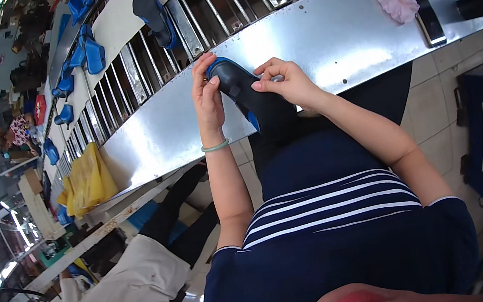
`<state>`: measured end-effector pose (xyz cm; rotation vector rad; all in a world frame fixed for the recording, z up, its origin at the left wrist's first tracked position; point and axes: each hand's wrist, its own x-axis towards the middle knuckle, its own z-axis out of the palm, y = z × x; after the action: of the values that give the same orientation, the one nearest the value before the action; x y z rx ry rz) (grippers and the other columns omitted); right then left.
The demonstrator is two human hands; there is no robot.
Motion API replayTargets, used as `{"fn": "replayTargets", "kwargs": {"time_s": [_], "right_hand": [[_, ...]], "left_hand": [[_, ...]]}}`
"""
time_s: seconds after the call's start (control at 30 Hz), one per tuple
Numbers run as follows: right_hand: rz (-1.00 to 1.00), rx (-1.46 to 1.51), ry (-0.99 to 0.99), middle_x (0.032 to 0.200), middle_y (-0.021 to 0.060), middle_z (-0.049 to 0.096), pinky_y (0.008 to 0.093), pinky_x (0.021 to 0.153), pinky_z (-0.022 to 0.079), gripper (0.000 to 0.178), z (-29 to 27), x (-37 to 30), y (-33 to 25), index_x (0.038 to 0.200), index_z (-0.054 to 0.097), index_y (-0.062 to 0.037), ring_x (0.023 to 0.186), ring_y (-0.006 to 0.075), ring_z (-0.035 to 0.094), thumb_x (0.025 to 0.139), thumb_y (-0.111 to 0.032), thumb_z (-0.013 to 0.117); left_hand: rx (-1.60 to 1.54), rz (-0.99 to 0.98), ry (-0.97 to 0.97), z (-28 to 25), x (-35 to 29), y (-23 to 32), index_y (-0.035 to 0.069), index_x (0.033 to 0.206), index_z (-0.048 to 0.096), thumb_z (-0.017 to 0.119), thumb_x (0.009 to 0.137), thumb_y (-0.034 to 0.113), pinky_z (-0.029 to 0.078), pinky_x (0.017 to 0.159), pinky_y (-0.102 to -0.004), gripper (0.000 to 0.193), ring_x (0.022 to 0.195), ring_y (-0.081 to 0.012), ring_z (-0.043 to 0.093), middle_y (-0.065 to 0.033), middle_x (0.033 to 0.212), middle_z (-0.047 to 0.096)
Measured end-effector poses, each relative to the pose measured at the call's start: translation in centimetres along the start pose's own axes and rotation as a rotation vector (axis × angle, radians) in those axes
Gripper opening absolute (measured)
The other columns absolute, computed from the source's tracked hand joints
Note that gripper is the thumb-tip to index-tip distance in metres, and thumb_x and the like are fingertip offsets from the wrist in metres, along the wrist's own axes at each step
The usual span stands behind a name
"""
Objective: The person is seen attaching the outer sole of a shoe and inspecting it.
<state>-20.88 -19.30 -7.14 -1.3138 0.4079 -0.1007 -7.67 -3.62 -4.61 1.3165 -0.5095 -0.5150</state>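
A black shoe (233,83) with blue along its edge is held over my lap, at the near edge of the metal ledge. My left hand (208,93) grips its rounded far end, fingers behind and thumb on the upper face. Close to the shoe's right edge, my right hand (283,84) has thumb and index finger pinched together against the black surface. Whatever lies between those fingertips is too small to make out. The shoe's near end merges with my dark clothing. Another dark shoe (153,17) with a blue edge rests on the rollers ahead.
Metal rollers (132,73) run beyond the steel ledge (273,32). Blue shoe-shaped pieces (93,54) line the far left. On the ledge's right are a pink puff (398,2), a phone (428,19) and a black bottle (477,5). A yellow bag (90,182) hangs left, near a co-worker (127,289).
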Motion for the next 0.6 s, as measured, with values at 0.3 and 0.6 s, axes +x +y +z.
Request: {"fn": "replayTargets", "kwargs": {"time_s": [0.3, 0.6], "right_hand": [[0.058, 0.139, -0.016, 0.111, 0.0166, 0.064, 0.0289, 0.077, 0.050, 0.024, 0.4, 0.7, 0.6, 0.071, 0.065, 0.0044, 0.079, 0.0164, 0.064, 0.081, -0.013, 0.077], [0.008, 0.060, 0.037, 0.092, 0.0128, 0.069, 0.0292, 0.067, 0.049, 0.022, 0.4, 1.0, 1.7, 0.070, 0.064, 0.0035, 0.070, 0.0129, 0.060, 0.080, -0.012, 0.077]], "left_hand": [[-0.014, -0.173, 0.083, -0.6, 1.0, 0.2, 0.000, 0.113, 0.064, 0.067, 0.084, 0.003, 0.042, 0.099, -0.0293, 0.029, 0.117, -0.0180, 0.051, -0.0076, 0.128, 0.050], [0.042, -0.119, 0.065, 0.0, 0.9, 0.3, 0.000, 0.109, 0.064, 0.069, 0.082, 0.000, 0.045, 0.096, -0.0294, 0.028, 0.113, -0.0181, 0.053, -0.0076, 0.124, 0.051]]}}
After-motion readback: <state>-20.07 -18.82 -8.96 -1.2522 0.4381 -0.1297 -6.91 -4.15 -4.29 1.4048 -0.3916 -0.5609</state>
